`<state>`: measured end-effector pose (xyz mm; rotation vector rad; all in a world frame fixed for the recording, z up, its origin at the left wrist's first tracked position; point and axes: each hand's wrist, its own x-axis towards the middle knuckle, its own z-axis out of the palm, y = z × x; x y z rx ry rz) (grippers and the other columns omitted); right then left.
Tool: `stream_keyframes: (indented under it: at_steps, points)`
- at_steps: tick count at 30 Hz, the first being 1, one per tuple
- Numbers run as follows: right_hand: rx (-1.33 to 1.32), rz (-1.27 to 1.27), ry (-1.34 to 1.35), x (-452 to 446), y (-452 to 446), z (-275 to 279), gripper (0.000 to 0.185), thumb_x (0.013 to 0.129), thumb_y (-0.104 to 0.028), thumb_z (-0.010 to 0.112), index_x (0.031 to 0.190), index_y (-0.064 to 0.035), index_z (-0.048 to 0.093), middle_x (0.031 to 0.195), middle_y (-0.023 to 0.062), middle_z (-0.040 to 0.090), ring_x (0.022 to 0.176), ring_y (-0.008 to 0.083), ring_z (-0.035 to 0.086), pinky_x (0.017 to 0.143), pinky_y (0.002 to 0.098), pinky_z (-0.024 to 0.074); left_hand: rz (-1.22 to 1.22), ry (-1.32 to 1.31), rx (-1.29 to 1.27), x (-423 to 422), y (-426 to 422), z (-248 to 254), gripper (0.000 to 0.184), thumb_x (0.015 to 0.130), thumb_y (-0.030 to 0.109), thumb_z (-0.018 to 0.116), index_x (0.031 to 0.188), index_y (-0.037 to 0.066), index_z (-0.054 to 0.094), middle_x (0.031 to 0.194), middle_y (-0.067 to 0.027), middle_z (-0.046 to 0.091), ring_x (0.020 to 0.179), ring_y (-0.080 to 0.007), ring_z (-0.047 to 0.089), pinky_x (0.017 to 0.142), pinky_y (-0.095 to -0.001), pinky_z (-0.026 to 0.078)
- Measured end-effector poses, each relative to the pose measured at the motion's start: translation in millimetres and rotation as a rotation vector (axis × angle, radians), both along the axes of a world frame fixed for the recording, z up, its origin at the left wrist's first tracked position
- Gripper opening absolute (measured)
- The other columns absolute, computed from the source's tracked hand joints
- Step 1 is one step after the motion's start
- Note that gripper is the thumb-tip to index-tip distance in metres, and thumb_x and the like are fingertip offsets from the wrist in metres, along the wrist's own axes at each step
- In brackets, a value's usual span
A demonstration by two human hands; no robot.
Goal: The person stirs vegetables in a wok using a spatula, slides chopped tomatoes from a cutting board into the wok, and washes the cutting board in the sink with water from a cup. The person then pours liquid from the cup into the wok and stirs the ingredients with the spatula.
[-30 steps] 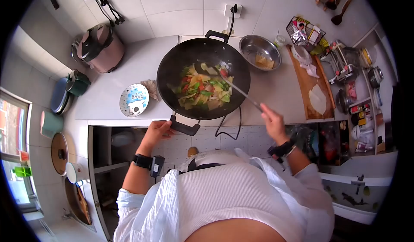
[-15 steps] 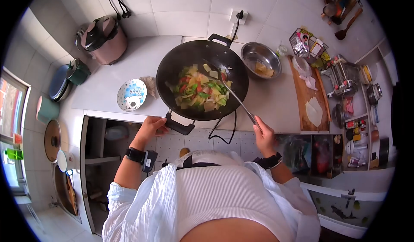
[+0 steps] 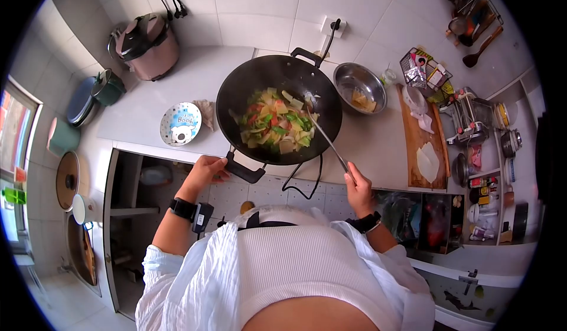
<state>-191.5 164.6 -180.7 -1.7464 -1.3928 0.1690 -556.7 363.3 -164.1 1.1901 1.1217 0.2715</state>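
Large round black wok (image 3: 260, 74) stands on the pale grey tabletop (image 3: 378, 148). In it: a loose heap of chopped mixed vegetables (image 3: 277, 121), green, red and pale yellow, lying across the base.

Left hand (image 3: 207, 170) at the wok's near-left edge. Fingers curled inward; thumb and fingertips pinch the left end of the black loop handle (image 3: 243, 171). Firmness of that pinch: cannot tell.

Right hand (image 3: 358, 189) off the wok's near-right side, fingers folded round the lower end of a long, thin grey metal utensil (image 3: 332, 143). Shaft slants up and leftward across the wok's rim; working end hidden at the right of the heap.

Left of the wok: round white plate with blue lettering and a bear print (image 3: 181, 124); crumpled beige cloth (image 3: 205, 113) between the two. Just right of the wok: round stainless-steel bowl (image 3: 346, 78) with yellowish pieces (image 3: 362, 101) inside. Farther right: brown wooden board (image 3: 437, 143), white flat sheet (image 3: 427, 161) on it.
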Motion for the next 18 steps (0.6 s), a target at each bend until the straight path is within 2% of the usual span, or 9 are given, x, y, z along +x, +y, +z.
stream_keyframes:
  at_steps: [6, 9, 13, 15, 18]
  points:
    - [-0.019, 0.002, 0.024, -1, -2, 10, 0.031, 0.081, -0.003, 0.058, 0.111, 0.0058, 0.055, 0.098, 0.0222, 0.063, 0.089, 0.0303, 0.064, 0.075, 0.0314, 0.0491, -0.019, 0.019, 0.018, -1, 2, -1, 0.032, 0.09, 0.031, 0.052, 0.091, 0.001, 0.064, 0.078, -0.0074, 0.064, 0.071, -0.0155, 0.063, 0.065, -0.0276, 0.051]
    - [-0.066, -0.022, 0.053, 1, -3, 9, 0.031, 0.082, -0.004, 0.058, 0.111, 0.0065, 0.055, 0.099, 0.0218, 0.063, 0.09, 0.0293, 0.064, 0.076, 0.0306, 0.0488, -0.03, 0.01, 0.021, -1, 4, -1, 0.032, 0.089, 0.03, 0.053, 0.091, 0.0, 0.064, 0.078, -0.0071, 0.064, 0.07, -0.0155, 0.063, 0.065, -0.0275, 0.052]
    - [-0.001, -0.019, 0.044, -1, -7, 1, 0.031, 0.082, -0.005, 0.058, 0.111, 0.0068, 0.055, 0.1, 0.0209, 0.063, 0.09, 0.0278, 0.064, 0.076, 0.0301, 0.0485, -0.013, -0.003, -0.003, 0, 5, -2, 0.035, 0.088, 0.032, 0.056, 0.095, -0.002, 0.062, 0.078, -0.0082, 0.064, 0.072, -0.0154, 0.063, 0.064, -0.0275, 0.051]
    - [-0.066, -0.033, 0.217, -5, -9, 1, 0.032, 0.082, -0.005, 0.058, 0.111, 0.0067, 0.055, 0.101, 0.0201, 0.063, 0.089, 0.0263, 0.064, 0.076, 0.0292, 0.0483, -0.009, -0.003, -0.005, 0, 3, -2, 0.035, 0.088, 0.032, 0.056, 0.096, -0.002, 0.062, 0.079, -0.0081, 0.063, 0.072, -0.0156, 0.063, 0.064, -0.0275, 0.051]
    - [-0.009, -0.072, 0.282, -11, -11, -4, 0.03, 0.083, -0.004, 0.057, 0.111, 0.0063, 0.056, 0.101, 0.0202, 0.063, 0.088, 0.0263, 0.064, 0.076, 0.0279, 0.048, -0.004, -0.012, -0.003, -1, 5, -1, 0.035, 0.088, 0.032, 0.056, 0.096, -0.002, 0.062, 0.079, -0.0079, 0.063, 0.071, -0.0155, 0.063, 0.064, -0.0275, 0.051]
